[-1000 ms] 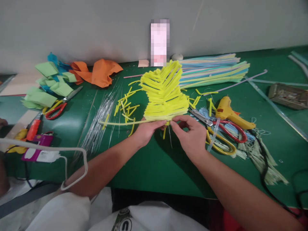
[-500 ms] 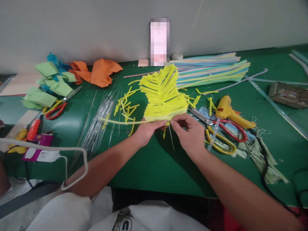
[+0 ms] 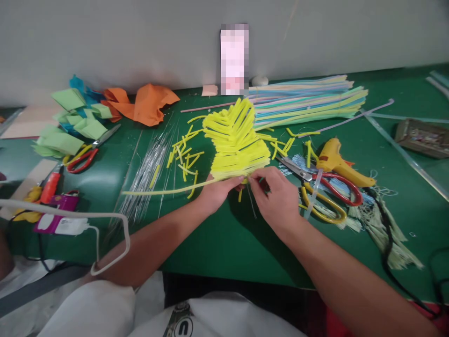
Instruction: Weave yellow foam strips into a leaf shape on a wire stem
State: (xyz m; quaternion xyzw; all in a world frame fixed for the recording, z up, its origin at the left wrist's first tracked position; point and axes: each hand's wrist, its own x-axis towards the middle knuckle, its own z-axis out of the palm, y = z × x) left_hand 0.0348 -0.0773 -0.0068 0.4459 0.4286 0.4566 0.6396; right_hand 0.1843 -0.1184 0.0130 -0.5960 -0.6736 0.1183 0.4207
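A leaf-shaped piece made of rows of yellow pipe cleaners (image 3: pixel 233 145) stands over the table, its lower end between my hands. My left hand (image 3: pixel 219 192) is closed around that lower end, thumb pressed on it. One long pale-yellow pipe cleaner (image 3: pixel 157 192) runs out leftward from the same spot. Close by on the right, my right hand (image 3: pixel 275 192) pinches at the base, thumb against forefinger; its fingertips hide exactly what they grip. Thin wire ends (image 3: pixel 251 203) and a short yellow stub (image 3: pixel 240 195) hang below.
Red-and-yellow-handled scissors (image 3: pixel 326 185) and a yellow glue gun (image 3: pixel 342 164) lie at right near tassels (image 3: pixel 393 229). Behind are bundled pipe cleaners (image 3: pixel 312 105) and a propped phone (image 3: pixel 234 61). Wires (image 3: pixel 147 173), yellow offcuts (image 3: pixel 185 154) and orange cloth (image 3: pixel 152 105) lie left.
The long pipe cleaner now reaches farther left and sits lower. The yellow leaf-shaped piece has turned and dropped slightly. Both hands stay at its base.
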